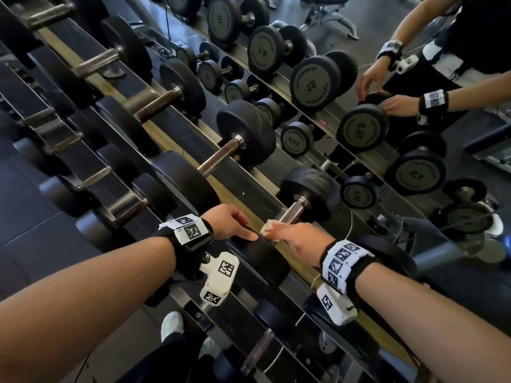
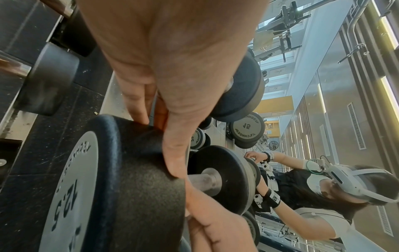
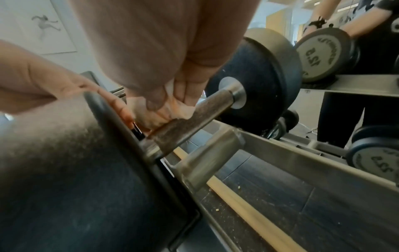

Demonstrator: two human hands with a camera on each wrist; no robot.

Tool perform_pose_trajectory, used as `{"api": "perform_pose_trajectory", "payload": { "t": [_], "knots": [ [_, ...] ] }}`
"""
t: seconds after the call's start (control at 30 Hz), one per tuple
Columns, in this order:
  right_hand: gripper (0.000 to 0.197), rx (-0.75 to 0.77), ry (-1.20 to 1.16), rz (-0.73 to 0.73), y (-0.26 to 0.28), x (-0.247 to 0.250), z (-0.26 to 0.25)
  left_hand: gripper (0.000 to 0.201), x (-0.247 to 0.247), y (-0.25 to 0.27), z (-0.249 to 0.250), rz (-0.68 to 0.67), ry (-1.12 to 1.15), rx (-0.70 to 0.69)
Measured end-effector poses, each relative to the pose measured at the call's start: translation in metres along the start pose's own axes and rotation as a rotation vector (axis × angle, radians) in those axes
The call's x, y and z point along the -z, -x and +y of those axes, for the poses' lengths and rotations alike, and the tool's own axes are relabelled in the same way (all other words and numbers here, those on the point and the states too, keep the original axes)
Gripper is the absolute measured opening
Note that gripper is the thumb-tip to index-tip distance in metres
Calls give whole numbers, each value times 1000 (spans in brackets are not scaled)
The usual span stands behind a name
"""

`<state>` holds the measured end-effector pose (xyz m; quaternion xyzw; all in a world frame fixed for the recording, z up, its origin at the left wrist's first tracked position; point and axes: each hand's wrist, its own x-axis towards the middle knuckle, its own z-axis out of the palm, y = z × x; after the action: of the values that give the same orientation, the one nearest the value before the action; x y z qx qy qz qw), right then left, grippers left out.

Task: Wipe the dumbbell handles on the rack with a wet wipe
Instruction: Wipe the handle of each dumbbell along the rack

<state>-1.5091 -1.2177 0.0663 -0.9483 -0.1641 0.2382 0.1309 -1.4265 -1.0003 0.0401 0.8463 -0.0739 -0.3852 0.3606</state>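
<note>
White crumpled wet wipe (image 1: 267,227) bunched in the right hand (image 1: 300,237), fingers curled round it, pressed on the rusty knurled steel dumbbell handle (image 3: 194,116). Left hand (image 1: 231,225) open, fingers flat on the near black rubber dumbbell head (image 2: 138,179). Dumbbell sits on the grey metal rack (image 3: 302,163).

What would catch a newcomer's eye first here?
The right hand, bottom centre, presses a crumpled white wipe onto the handle of the nearest dumbbell, while the left hand rests on that dumbbell's near weight, marked 12.5. Behind, a mirror doubles the rack and shows the person's reflection.
</note>
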Motion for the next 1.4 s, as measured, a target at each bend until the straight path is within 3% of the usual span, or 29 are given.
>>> {"api": "perform_pose_trajectory", "payload": {
  "t": [0.07,0.2,0.43,0.6,0.77,0.93,1.13,1.3,1.4],
  "knots": [
    [48,-11,15,-10,-9,9,9,49,1,0,0,-1,8,1],
    [49,-216,145,70,-17,29,32,49,1,0,1,1,7,0],
    [41,-94,-102,-24,-10,3,2,51,1,0,1,-3,13,4],
    [38,-245,107,40,-26,33,14,47,2,0,1,-20,32,7],
    [39,-191,50,-51,-37,24,12,48,1,1,0,-16,35,-5],
    [38,-89,31,198,-42,34,24,47,1,0,2,-29,29,5],
    [37,-182,188,-41,-47,30,30,47,-1,0,-1,-15,48,7],
    [21,-222,54,69,-47,28,32,48,-1,0,-2,-10,61,12],
    [47,-231,73,69,-48,30,30,46,-1,0,-3,-12,67,8]
  ]
}}
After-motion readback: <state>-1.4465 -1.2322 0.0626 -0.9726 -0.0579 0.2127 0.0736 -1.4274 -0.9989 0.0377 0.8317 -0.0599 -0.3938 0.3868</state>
